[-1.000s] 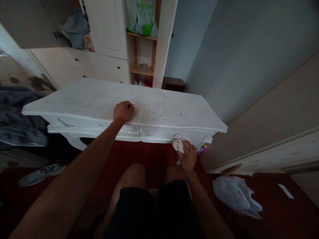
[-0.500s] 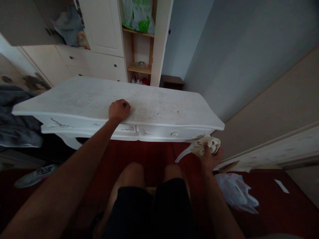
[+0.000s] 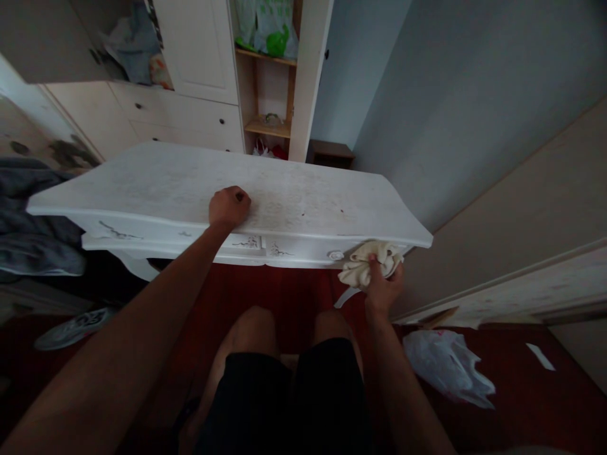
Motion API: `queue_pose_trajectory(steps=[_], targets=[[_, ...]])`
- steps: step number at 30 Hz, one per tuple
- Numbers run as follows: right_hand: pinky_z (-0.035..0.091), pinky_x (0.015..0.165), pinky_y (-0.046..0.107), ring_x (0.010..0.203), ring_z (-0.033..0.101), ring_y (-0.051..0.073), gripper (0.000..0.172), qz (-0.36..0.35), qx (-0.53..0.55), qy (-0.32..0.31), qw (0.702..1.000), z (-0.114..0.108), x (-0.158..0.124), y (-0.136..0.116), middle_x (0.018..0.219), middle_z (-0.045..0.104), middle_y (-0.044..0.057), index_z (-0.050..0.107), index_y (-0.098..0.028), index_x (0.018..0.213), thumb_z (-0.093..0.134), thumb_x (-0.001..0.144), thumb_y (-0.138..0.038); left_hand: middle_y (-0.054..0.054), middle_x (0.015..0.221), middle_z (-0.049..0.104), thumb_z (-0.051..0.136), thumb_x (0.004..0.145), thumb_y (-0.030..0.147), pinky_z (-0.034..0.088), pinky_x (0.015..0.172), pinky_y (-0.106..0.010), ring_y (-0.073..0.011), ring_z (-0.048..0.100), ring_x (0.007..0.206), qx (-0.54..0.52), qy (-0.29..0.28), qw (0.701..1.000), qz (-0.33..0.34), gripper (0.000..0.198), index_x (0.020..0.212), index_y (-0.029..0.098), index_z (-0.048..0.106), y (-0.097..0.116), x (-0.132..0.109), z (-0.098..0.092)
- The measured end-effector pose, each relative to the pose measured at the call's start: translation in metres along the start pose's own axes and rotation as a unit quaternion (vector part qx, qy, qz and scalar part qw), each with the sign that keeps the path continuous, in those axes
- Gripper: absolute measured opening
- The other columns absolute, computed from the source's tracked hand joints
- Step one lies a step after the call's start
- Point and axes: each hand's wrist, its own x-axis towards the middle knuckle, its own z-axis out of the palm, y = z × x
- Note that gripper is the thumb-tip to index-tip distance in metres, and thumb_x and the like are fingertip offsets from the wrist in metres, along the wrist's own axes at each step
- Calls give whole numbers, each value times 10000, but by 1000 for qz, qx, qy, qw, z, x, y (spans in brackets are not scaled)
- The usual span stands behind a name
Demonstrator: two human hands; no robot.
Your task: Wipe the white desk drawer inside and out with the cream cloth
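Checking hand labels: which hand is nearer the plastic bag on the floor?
Right. The right hand, gripping a cream cloth, is up and left of the bag; the left hand rests on the tabletop, farther left.

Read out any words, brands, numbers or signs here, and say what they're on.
No text reads clearly.
Green-printed bag in the cabinet: lettering too blurred to read.
Shoe: dark markings, perhaps lettering, unreadable.
White bag on the floor: faint pink marks, unreadable.
White desk, and cloth in the right hand: no lettering visible.
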Motion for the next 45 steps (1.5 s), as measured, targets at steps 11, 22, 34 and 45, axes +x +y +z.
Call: queue_pose_trajectory(steps=[11, 22, 34, 45], targets=[[469, 1016, 471, 1106, 594, 264, 451, -185, -56, 3, 981, 89, -91, -38, 1180, 649, 121, 611, -189, 1246, 707, 872, -422, -142, 1104, 781, 520, 887, 272, 542, 919, -385, -289, 711, 1030, 16, -7, 1000, 2, 325, 1055, 170, 779, 1, -2, 0], [453, 984, 440, 1144, 522, 283, 456, -338, -200, -244, 887, 147, -155, -44, 1375, 636, 66, 649, -304, 1302, 704, 869, -174, -144, 1071, 784, 504, 907, 285, 527, 883, -361, -289, 715, 1014, 19, -2, 1000, 8, 323, 1041, 175, 777, 1, -4, 0], [440, 917, 435, 1099, 509, 275, 354, -489, -309, -454, 678, 117, -118, -25, 1384, 657, 23, 684, -276, 1260, 540, 972, -129, -147, 1071, 783, 495, 913, 274, 519, 863, -355, -283, 713, 1001, 15, 2, 1000, 17, 318, 1023, 174, 776, -3, -1, 4], [412, 982, 442, 1161, 512, 302, 424, -455, -405, -406, 681, 56, -81, 28, 1400, 647, 56, 665, -258, 1322, 612, 917, -146, -149, 1057, 787, 505, 902, 281, 539, 856, -378, -289, 720, 978, 10, 1, 1000, 9, 319, 1019, 177, 782, -2, 0, 4]])
